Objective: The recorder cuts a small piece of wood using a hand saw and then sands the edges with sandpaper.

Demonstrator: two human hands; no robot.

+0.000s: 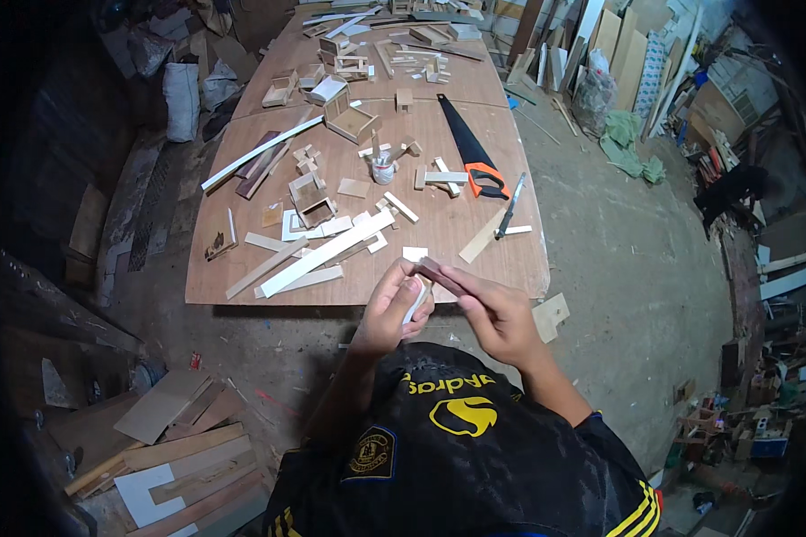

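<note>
Just past the table's near edge, my left hand (387, 313) is closed around a small white-faced piece of wood (415, 302), held tilted. My right hand (503, 324) grips a dark brown flat strip (441, 277) between thumb and fingers. The strip's far end touches or overlaps the top of the white-faced piece; the fingers hide the exact contact. Beyond my hands, a small white square (414, 253) lies on the wooden table (394, 291). Long white and bare wood strips (327, 253) lie to the left of it.
A handsaw with an orange and black handle (485, 179) lies on the right, beside a slim dark-handled tool (510, 208). A small white pot (382, 170) holds sticks. Small open wooden boxes (312, 199) and offcuts cover the table. Boards (188, 474) are piled at lower left.
</note>
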